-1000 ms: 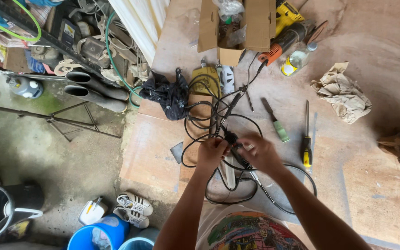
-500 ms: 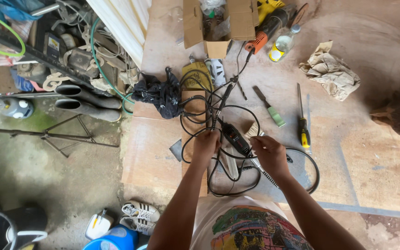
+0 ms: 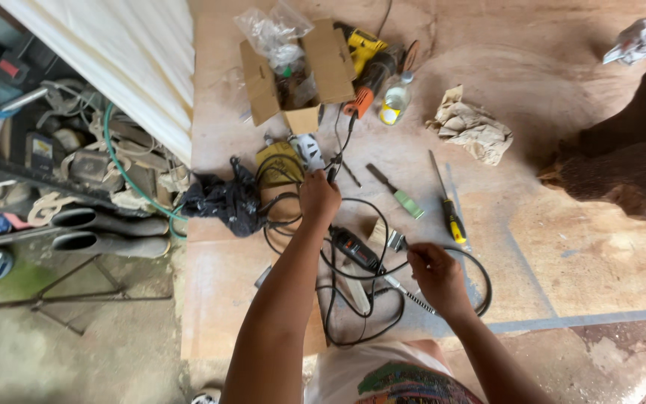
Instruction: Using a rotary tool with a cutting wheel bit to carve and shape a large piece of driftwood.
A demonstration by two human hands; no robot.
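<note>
A black rotary tool [image 3: 354, 249] with a red band lies on the wooden board among loops of black cable [image 3: 353, 299]. My left hand [image 3: 318, 197] reaches forward over the cable, fingers closed near a black plug and a white tool [image 3: 307, 150]. My right hand [image 3: 437, 275] pinches the thin flexible shaft [image 3: 411, 298] that runs from the rotary tool. A small metal piece [image 3: 395, 240] lies just beyond my right fingers.
An open cardboard box [image 3: 293, 78] with plastic bags stands at the back, beside an orange and yellow power tool [image 3: 364, 63] and a small bottle [image 3: 392, 105]. A chisel [image 3: 396, 192], a yellow-handled screwdriver [image 3: 448, 209], crumpled paper [image 3: 471, 129], a black bag [image 3: 222, 200] and a dark wood chunk [image 3: 622, 161] lie around. Boots [image 3: 106, 232] lie off the left edge.
My hands have parted: the left went forward toward the plug and white tool, the right drew back to the right along the shaft. The rotary tool now lies on the board.
</note>
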